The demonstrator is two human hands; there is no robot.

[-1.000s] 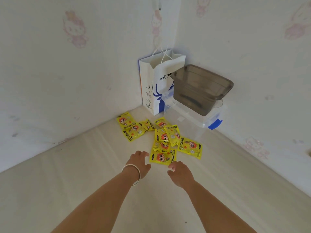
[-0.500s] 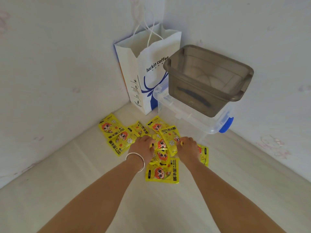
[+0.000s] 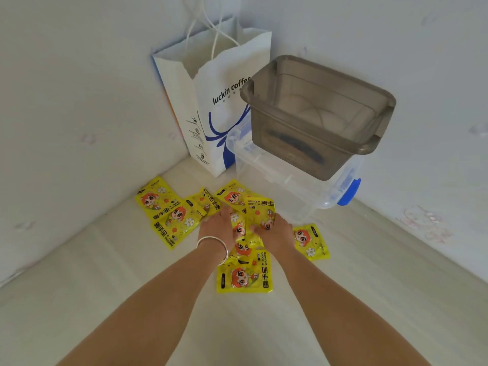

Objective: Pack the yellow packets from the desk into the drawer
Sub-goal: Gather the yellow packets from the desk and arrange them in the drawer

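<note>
From the head view, my left hand (image 3: 220,226) and my right hand (image 3: 274,231) both lie on the scatter of glossy yellow hand-warmer packets (image 3: 244,273) printed with an orange-haired cartoon figure, spread over the pale counter (image 3: 105,299). My landmark is the smoky grey translucent plastic drawer bin (image 3: 317,114), which sits open-topped on a clear plastic storage box with a blue latch (image 3: 298,186) in the corner of the walls.

The packets all lie on the counter in front of that grey bin, none inside it. My left hand, with a silver bangle (image 3: 213,247) on its wrist, rests palm down on the packets in front of the bin's left end. My right hand lies just beside it, on the packets in front of the bin's middle. The fingers of both hands are bent down into the pile and meet over a crumpled packet between them; I cannot tell whether either grip has closed on a packet.

One packet lies flat nearer to me than both hands, farthest from the bin. Two more overlap well to the left of the bin, and one lies alone to the right of my right hand.

A white paper carrier bag with blue print and white cord handles (image 3: 211,101) stands upright against the bin's left side, touching the clear box.
</note>
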